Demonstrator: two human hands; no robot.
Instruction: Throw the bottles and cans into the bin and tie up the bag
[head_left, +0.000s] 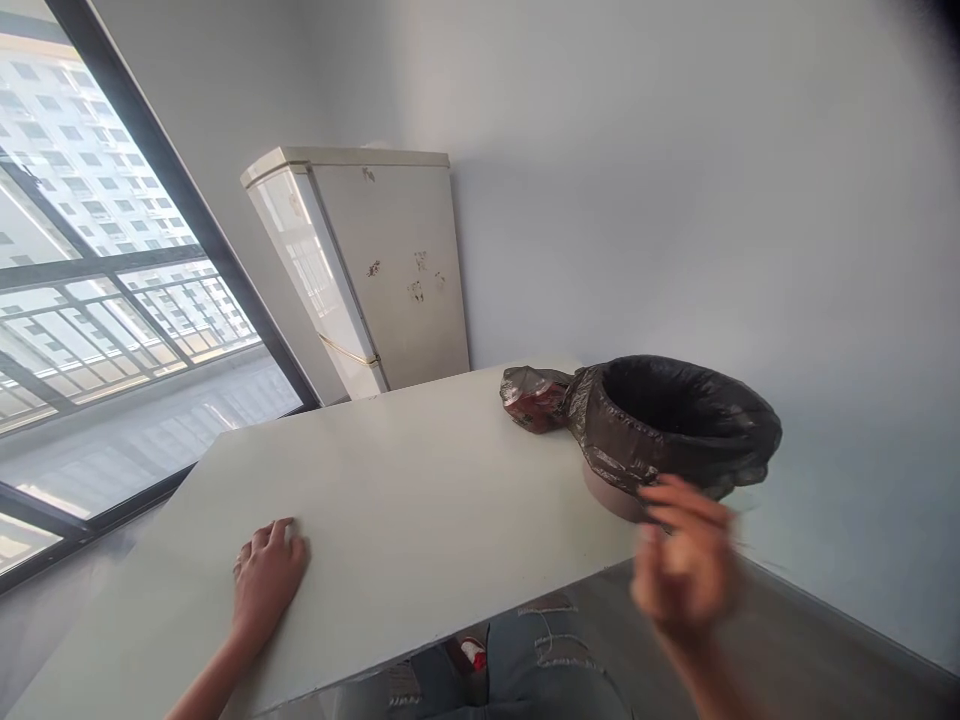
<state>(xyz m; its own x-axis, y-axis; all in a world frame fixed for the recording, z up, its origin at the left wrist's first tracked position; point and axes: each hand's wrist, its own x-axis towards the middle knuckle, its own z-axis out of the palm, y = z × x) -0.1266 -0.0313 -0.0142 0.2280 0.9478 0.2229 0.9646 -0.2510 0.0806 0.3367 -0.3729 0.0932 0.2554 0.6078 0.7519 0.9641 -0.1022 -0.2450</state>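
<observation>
My left hand (271, 577) rests palm down on the white table, its fingers loosely bent and nothing visible in it. At the right, my right hand (688, 560) is raised in front of a trash bin (611, 497) and smeared by motion. Its thumb stands apart from the fingers, and I see nothing held between them. A black trash bag (626, 440) lines the bin and folds over its rim. On the bin's left side, a bunched part of the bag (535, 400) sticks out over the table, with something reddish showing through.
The white tabletop (390, 500) ends at a front edge above my legs in ripped jeans (551, 665). Behind it stands a white refrigerator (397, 270) against a pale wall (675, 200). A dark-framed glass door (142, 270) is at the left, with a balcony railing beyond.
</observation>
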